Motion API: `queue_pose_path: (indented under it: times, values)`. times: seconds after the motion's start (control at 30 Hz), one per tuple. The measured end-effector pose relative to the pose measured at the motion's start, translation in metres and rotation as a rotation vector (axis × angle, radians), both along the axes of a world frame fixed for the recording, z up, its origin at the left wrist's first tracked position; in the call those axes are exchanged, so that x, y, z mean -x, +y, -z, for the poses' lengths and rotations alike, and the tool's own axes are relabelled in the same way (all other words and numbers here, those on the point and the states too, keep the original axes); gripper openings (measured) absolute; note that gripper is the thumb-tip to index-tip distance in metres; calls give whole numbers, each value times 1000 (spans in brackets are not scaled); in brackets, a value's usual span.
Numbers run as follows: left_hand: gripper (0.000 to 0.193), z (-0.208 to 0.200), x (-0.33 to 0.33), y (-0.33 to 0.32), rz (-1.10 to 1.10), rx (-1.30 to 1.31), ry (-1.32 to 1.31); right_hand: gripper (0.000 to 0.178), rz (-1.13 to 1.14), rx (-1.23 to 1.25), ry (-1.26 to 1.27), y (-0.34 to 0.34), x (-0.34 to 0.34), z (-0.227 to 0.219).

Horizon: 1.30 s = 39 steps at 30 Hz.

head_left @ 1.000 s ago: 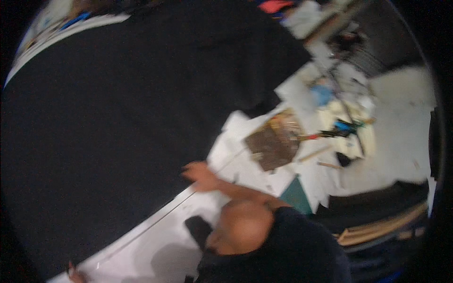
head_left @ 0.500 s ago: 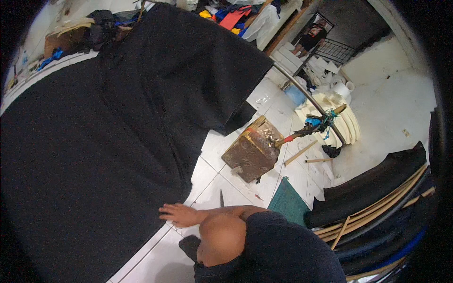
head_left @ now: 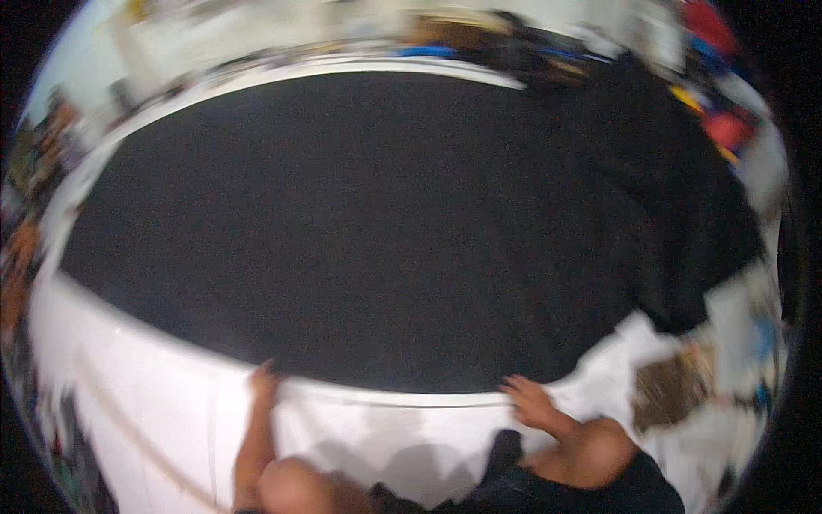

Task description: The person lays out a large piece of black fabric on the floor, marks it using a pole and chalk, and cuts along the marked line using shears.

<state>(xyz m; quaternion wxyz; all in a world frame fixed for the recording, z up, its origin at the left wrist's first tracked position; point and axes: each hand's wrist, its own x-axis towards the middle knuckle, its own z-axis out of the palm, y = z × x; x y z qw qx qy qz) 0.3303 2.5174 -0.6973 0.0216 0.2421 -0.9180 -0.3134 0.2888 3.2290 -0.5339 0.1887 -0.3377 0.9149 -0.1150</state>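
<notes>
My left hand (head_left: 265, 381), too blurred to tell if it grips, is at the near edge of the black cloth (head_left: 377, 231) spread across the white floor (head_left: 180, 377), and my right hand (head_left: 531, 403), fingers apart, rests at that edge, left of a brown box (head_left: 668, 392)

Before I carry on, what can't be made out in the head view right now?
- Left hand: head view; blur hides whether it grips or only touches the black cloth.
- Right hand: head view; blur hides how firmly it presses at the edge.
- Floor under the cloth: head view; covered by the cloth.
- Brown block: head view; blur smears its top.
- Left-rim clutter: head view; blurred, cut off by the fisheye edge.
</notes>
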Motion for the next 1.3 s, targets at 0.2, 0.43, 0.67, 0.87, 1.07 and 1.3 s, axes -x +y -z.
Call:
queue_pose_path:
  times: [0.2,0.43,0.67,0.87,1.07,1.3]
  values:
    - [30,-87,-22,116,-676,-910,233,62,49,-95,86,38,-34,13]
    - [39,-95,-151,20,-642,-171,196,60,-30,-11,14,2,-36,27]
    - [63,-129,-339,69,-1051,305,-334,33,-8,-28,178,45,-19,19]
    - [67,-165,-436,185,-1436,593,-816,19,123,-18,236,36,16,14]
    - [30,-91,-536,143,-1268,226,131,15,-209,167,375,-69,103,-53]
    - [35,-160,-350,52,-1075,288,391,30,-599,-177,215,-239,115,-155]
